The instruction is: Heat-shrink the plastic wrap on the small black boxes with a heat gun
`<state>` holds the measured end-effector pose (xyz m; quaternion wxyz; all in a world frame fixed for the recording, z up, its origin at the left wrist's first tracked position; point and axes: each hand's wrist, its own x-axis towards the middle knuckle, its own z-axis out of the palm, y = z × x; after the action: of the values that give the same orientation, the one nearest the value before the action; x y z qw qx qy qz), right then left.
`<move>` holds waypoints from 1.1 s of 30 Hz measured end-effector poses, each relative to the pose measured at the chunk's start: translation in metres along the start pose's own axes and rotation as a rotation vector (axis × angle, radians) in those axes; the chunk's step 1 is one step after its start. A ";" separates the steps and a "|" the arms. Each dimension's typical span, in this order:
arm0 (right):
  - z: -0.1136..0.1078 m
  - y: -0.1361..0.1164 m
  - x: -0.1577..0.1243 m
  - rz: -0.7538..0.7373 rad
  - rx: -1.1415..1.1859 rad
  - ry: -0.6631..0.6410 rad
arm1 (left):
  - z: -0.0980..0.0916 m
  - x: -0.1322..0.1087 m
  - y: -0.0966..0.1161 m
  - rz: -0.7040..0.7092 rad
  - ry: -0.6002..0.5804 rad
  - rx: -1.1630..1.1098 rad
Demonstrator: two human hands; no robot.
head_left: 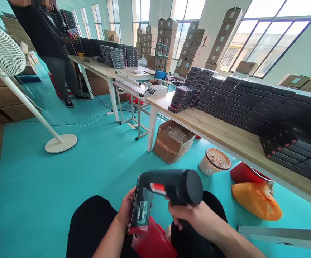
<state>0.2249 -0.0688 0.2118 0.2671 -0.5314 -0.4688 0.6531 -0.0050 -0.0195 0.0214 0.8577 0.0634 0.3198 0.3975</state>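
My left hand [125, 208] grips a flat black-and-red box [140, 209] by its edges, fingers wrapped round it. The box is tilted up towards me, and its glossy front carries a printed picture. My right hand [183, 214] is closed round the handle of a black heat gun [171, 181] with a red-and-white label. The gun's nozzle points left, over the upper part of the box; I cannot tell whether they touch. Below the box, between my knees, is a red plastic object [155, 240], partly hidden.
To the right, a long table [198, 120] bears stacked black boxes [241, 102]. Beneath it stand an open carton [171, 141], a wastebasket [211, 163] and an orange bag [254, 200]. A white fan [32, 104] stands left, near a standing person [45, 39].
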 end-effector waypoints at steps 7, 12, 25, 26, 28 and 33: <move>-0.029 -0.006 0.024 0.091 0.137 0.145 | -0.003 0.002 -0.001 0.044 0.000 0.056; -0.036 0.003 0.017 0.110 0.133 0.165 | -0.007 0.006 0.001 0.005 -0.007 0.052; -0.008 0.066 -0.029 0.235 0.290 0.055 | 0.008 0.000 0.010 0.189 0.170 -0.107; -0.006 0.068 -0.030 0.234 0.324 0.082 | 0.006 0.003 0.011 0.221 0.233 -0.130; 0.000 0.071 -0.031 0.242 0.330 0.021 | -0.001 0.010 0.014 0.302 0.409 -0.184; 0.019 0.070 -0.027 0.158 0.335 -0.042 | -0.024 0.026 0.017 0.414 0.612 -0.332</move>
<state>0.2256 -0.1272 0.1611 0.2901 -0.5009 -0.3157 0.7518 -0.0181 0.0073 -0.0037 0.6234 -0.1344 0.4722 0.6085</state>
